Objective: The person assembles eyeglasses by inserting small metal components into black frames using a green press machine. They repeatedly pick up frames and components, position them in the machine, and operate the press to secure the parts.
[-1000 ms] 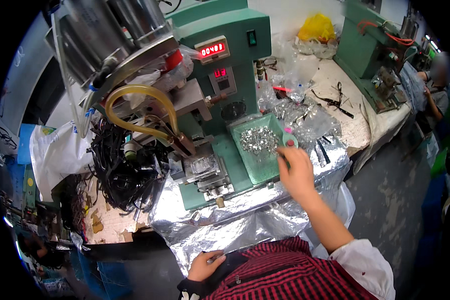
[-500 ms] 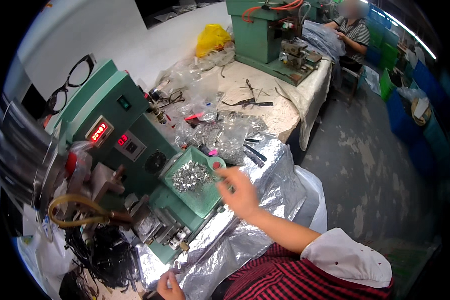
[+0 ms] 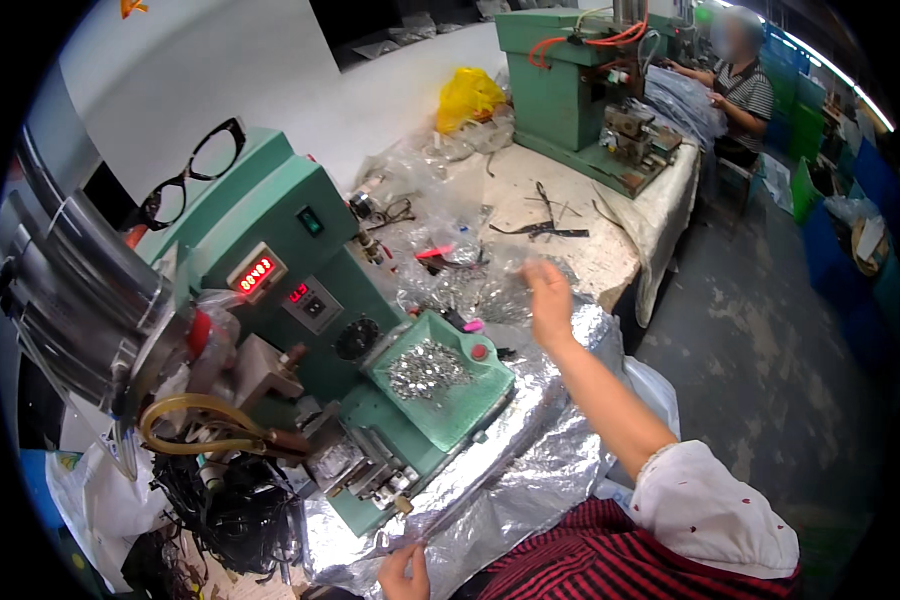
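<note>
My right hand (image 3: 548,302) reaches over the far side of the silver foil, fingers drawn together beside a clear plastic bag (image 3: 505,285). Whether it grips the bag's edge I cannot make out. Low in the view, my left hand (image 3: 405,574) is closed at the foil's near edge; what its fingertips pinch is too small to name. Between the hands stands a green press machine (image 3: 370,285) with a lit red display. On it sits a green tray (image 3: 455,425) of small shiny metal parts (image 3: 428,370), with a red button (image 3: 479,352) at its corner. The metal fixture (image 3: 365,470) is in front.
Black eyeglass frames (image 3: 192,172) rest on top of the machine. A hose loop (image 3: 170,408) and a tangle of black pieces (image 3: 235,510) lie left. Beyond are loose dark temples (image 3: 540,229), a yellow bag (image 3: 470,98), a second green machine (image 3: 550,100) and a seated person (image 3: 745,95).
My right hand has moved from the tray's red button out to the plastic bags beyond it. My left hand stays by the foil's near edge. The whole view has shifted slightly.
</note>
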Action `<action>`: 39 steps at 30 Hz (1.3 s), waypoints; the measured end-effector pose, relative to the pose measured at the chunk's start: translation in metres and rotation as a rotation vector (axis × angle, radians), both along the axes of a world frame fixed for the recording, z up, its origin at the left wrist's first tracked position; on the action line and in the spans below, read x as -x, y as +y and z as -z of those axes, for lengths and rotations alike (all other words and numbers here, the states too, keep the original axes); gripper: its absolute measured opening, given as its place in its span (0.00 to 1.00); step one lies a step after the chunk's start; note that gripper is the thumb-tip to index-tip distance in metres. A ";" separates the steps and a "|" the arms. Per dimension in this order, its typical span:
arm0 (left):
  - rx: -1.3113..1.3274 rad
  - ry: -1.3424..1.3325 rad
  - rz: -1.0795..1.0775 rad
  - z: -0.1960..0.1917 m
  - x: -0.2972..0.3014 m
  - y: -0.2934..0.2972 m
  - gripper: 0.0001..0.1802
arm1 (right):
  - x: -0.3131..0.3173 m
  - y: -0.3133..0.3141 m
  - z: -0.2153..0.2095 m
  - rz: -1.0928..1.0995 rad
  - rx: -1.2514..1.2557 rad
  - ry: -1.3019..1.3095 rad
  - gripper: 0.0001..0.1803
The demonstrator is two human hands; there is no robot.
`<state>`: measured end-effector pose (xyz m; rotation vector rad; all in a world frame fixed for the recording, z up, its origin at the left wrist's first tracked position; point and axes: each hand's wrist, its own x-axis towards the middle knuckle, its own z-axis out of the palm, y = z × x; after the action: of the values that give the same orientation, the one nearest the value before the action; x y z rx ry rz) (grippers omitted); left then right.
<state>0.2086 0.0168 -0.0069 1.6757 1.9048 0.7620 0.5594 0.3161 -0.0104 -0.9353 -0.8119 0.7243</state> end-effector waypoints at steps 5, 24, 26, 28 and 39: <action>0.077 -0.092 -0.004 0.010 0.001 -0.003 0.12 | -0.033 -0.013 -0.094 -0.493 -0.194 0.366 0.16; -0.717 -0.280 0.335 -0.166 -0.126 0.084 0.46 | 0.081 -0.072 -0.172 -1.346 -0.104 1.037 0.18; -0.738 -0.151 0.291 -0.174 -0.131 0.081 0.46 | 0.086 -0.077 -0.174 -1.377 -0.114 1.167 0.18; -0.755 -0.078 0.262 -0.180 -0.134 0.078 0.46 | 0.089 -0.079 -0.176 -1.381 -0.120 1.122 0.18; -0.869 0.073 0.181 -0.186 -0.147 0.059 0.45 | 0.103 -0.083 -0.173 -1.671 -0.106 1.317 0.18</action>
<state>0.3559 0.0763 0.1794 2.3408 1.5036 1.6158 0.4567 0.2335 0.1630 0.6709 -0.2096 2.3067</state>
